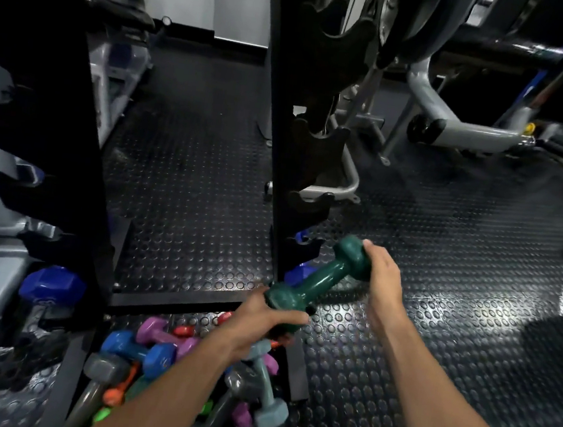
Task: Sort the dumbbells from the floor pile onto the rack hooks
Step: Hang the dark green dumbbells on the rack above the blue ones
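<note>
Dumbbell pile (189,369), studded rubber floor (440,263), black rack (280,144)

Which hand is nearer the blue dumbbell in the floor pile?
Left. The left hand grips the green dumbbell just above the pile, up and right of the blue dumbbell; the right hand holds its far end, farther off.

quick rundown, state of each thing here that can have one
green dumbbell: off the floor, tilted, held at both ends
left hand: grips the dumbbell's lower head
right hand: on the upper head, fingers around it
floor pile: dumbbells of mixed colours heaped, not yet sorted
upper rack hooks: empty
lowest hook: something blue behind it, unclear
blue dumbbell: at the left upright's base
</note>
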Available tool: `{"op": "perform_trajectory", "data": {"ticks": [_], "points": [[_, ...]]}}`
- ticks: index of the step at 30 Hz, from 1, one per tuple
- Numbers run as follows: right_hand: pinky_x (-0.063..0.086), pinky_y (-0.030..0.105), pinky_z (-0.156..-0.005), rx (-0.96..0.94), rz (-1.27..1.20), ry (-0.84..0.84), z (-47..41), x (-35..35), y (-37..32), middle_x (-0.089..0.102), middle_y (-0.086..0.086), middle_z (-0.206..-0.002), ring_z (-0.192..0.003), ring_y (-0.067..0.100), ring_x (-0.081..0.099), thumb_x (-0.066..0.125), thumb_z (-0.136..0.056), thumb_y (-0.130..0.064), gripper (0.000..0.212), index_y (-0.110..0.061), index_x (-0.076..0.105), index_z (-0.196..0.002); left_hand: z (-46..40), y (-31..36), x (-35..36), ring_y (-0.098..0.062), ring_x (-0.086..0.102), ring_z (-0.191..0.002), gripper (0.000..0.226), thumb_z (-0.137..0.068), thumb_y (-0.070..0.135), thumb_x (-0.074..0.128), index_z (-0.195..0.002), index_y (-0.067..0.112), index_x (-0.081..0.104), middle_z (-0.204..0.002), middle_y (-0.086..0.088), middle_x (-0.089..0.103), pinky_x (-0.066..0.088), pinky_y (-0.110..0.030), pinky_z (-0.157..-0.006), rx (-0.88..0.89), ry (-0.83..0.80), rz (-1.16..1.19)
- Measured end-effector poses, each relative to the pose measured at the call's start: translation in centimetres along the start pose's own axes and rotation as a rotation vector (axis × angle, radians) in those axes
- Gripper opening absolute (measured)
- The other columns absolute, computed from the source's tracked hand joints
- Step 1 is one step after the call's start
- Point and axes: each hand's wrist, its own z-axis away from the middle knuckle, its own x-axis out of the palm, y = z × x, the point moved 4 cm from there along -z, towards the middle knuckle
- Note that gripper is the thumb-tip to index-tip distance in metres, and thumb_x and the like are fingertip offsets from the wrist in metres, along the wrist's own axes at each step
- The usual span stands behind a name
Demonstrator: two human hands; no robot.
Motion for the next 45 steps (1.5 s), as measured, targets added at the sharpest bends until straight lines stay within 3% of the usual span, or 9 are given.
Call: {"op": "perform_trajectory", "data": {"ticks": [4,10,15,22,26,32,37,40,45], "points": [[0.045,0.031,-0.084,0.021,-0.052,0.028,-2.2,-1.1,-0.9,0.074,0.004,-0.110,-0.094,0.010,0.061,0.048,-0.101,-0.039,0.039,-0.016,0.076,-0.115,-1.3,0.6,3.4,-0.028,0.069,-0.069,0.038,-0.076,0.010,0.087,-0.108,0.003,0.068,-0.089,-0.015,0.075,0.059,-0.033,-0.062,0.049,-0.012,-0.054],[0.045,0.035,-0.085,-0.022,-0.092,0.052,-6.9,-0.2,-2.5,0.064,0.004,-0.108,-0.095,0.014,0.057,0.056,-0.086,-0.048,0.044,-0.014,0.069,-0.109,-4.0,2.4,5.5,-0.031,0.074,-0.074,0.058,-0.069,0.036,0.091,-0.114,0.010,0.066,-0.095,-0.014,0.078,0.063,-0.042,-0.075,0.052,0.124,-0.105],[0.047,0.026,-0.078,-0.087,0.021,-0.015,-10.8,1.8,-2.9,0.068,0.000,-0.098,-0.085,0.009,0.061,0.062,-0.100,-0.045,0.033,-0.013,0.071,-0.103,-5.0,4.0,5.1,-0.018,0.071,-0.084,0.071,-0.051,0.076,0.079,-0.099,0.023,0.069,-0.092,0.000,0.074,0.060,-0.042,-0.083,0.063,0.320,-0.324],[0.056,0.040,-0.089,-0.031,-0.106,-0.053,-13.5,3.9,-3.3,0.077,0.010,-0.114,-0.106,0.029,0.072,0.061,-0.089,-0.026,0.032,-0.014,0.075,-0.115,-5.5,6.5,6.3,-0.016,0.068,-0.066,0.056,-0.071,0.073,0.072,-0.082,0.018,0.077,-0.071,-0.005,0.075,0.060,-0.043,-0.078,0.121,0.295,-0.208],[0.053,0.024,-0.070,-0.035,-0.166,-0.154,-13.4,5.6,-3.7,0.078,0.009,-0.101,-0.080,0.015,0.068,0.057,-0.098,-0.018,0.025,-0.006,0.076,-0.109,-6.1,6.4,5.8,-0.016,0.066,-0.063,0.055,-0.074,0.072,0.070,-0.083,0.019,0.079,-0.071,-0.007,0.074,0.060,-0.042,-0.077,0.134,0.319,-0.149],[0.051,0.017,-0.066,0.006,-0.238,-0.213,-13.3,7.6,-3.7,0.078,-0.006,-0.079,-0.079,0.006,0.070,0.055,-0.102,-0.019,0.023,-0.011,0.076,-0.102,-6.7,6.8,5.0,-0.018,0.069,-0.064,0.058,-0.075,0.073,0.069,-0.085,0.016,0.076,-0.071,-0.003,0.073,0.056,-0.028,-0.069,0.083,0.400,-0.136],[0.049,0.016,-0.064,0.057,-0.262,-0.218,-12.8,7.8,-3.4,0.074,0.003,-0.125,-0.081,0.002,0.068,0.047,-0.107,-0.030,0.041,-0.005,0.069,-0.131,-6.7,6.4,4.6,-0.015,0.070,-0.062,0.071,-0.072,0.080,0.066,-0.091,0.012,0.074,-0.072,-0.004,0.074,0.055,-0.025,-0.063,0.045,0.389,-0.102],[0.047,0.019,-0.076,0.040,-0.234,-0.308,-12.6,7.5,-3.6,0.070,0.006,-0.132,-0.072,-0.002,0.066,0.038,-0.108,-0.039,0.051,-0.007,0.066,-0.136,-7.0,5.9,4.5,-0.018,0.066,-0.057,0.072,-0.074,0.075,0.069,-0.093,0.006,0.074,-0.066,-0.006,0.071,0.060,-0.029,-0.070,0.034,0.340,0.005],[0.047,0.025,-0.095,0.053,-0.181,-0.397,-12.0,8.2,-4.6,0.074,0.006,-0.129,-0.100,0.006,0.071,0.031,-0.108,-0.044,0.058,-0.008,0.066,-0.136,-6.7,4.9,3.7,-0.023,0.067,-0.063,0.065,-0.085,0.064,0.066,-0.107,0.002,0.069,-0.076,-0.016,0.072,0.059,-0.038,-0.074,0.039,0.241,0.219]]}}
